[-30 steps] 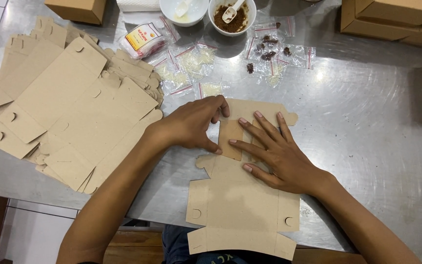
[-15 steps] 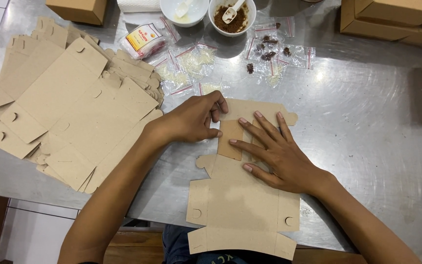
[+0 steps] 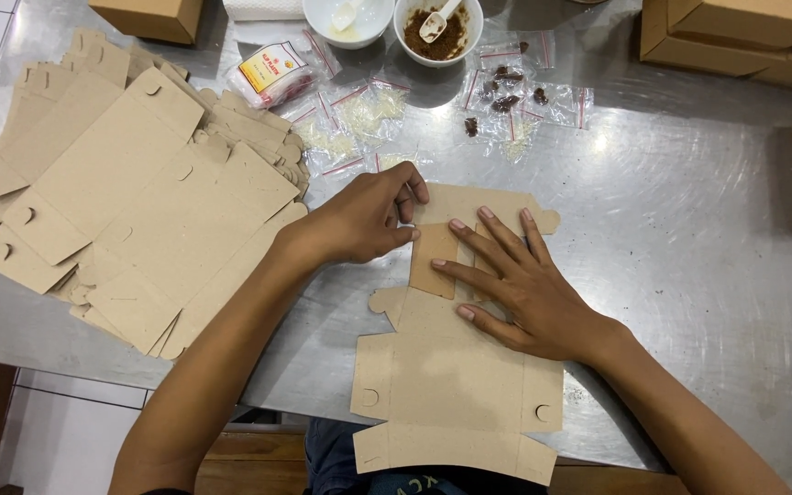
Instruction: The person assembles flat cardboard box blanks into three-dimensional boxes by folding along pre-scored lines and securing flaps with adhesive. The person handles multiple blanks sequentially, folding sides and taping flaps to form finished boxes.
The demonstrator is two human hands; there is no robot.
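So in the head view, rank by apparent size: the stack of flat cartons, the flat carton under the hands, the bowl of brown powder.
1. stack of flat cartons
2. flat carton
3. bowl of brown powder, though it lies farther from the camera
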